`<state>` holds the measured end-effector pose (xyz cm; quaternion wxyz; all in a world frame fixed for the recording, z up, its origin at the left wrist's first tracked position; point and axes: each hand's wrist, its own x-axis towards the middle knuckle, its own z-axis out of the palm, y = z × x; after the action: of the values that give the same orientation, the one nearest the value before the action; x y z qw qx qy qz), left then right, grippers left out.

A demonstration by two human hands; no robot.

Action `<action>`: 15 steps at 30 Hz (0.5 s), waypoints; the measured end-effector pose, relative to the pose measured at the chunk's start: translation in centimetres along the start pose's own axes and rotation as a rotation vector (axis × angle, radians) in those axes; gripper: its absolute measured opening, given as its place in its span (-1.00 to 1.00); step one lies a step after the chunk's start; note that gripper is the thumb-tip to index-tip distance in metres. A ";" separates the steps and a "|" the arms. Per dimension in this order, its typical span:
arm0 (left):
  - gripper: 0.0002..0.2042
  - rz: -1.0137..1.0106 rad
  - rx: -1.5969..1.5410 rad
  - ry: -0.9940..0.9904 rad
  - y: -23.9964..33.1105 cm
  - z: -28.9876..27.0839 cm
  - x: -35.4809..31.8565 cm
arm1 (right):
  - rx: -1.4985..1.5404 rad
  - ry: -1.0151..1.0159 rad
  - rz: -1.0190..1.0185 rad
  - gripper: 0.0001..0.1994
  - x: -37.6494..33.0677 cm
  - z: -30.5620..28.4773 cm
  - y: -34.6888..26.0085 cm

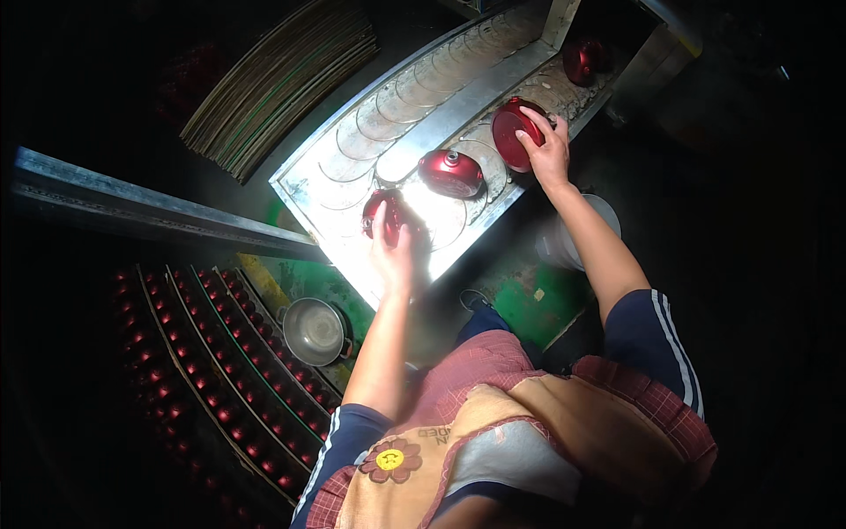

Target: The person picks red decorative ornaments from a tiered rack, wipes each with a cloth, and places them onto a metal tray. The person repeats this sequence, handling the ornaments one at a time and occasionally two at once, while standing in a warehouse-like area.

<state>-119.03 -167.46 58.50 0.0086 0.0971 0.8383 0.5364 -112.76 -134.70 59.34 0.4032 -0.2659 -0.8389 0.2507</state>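
My left hand grips a glossy red dome-shaped lid at the near end of a brightly lit metal conveyor tray. My right hand holds a second red lid, tilted on edge, farther along the tray's right lane. A third red lid with a small knob lies flat between the two hands. A fourth red lid sits at the far end of the same lane.
The tray's left lane holds several overlapping round metal discs. Racks with rows of small red pieces stand at lower left, a steel bowl beside them. Stacked flat sheets lie at upper left. A white bucket stands under my right forearm.
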 end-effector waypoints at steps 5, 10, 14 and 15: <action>-0.31 0.058 0.275 -0.036 0.5 7.5 0.7 | -0.180 -0.284 0.139 -0.49 2.6 8.3 4.9; -0.42 0.038 -0.141 -0.301 0.1 8.5 -0.2 | -0.341 -0.279 0.113 -0.38 3.8 8.7 8.5; -0.53 0.323 -0.075 -0.035 -1.7 -1.9 -3.6 | 0.232 -0.037 -0.112 -0.60 -0.3 5.0 2.8; -0.53 0.258 -0.117 0.003 -2.8 -6.1 -5.9 | 0.344 -0.071 -0.106 -0.66 -3.4 4.6 -0.1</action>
<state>-114.42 -175.12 58.01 -0.0559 0.2024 0.7863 0.5811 -114.70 -137.93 55.03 0.4256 -0.1393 -0.8103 0.3779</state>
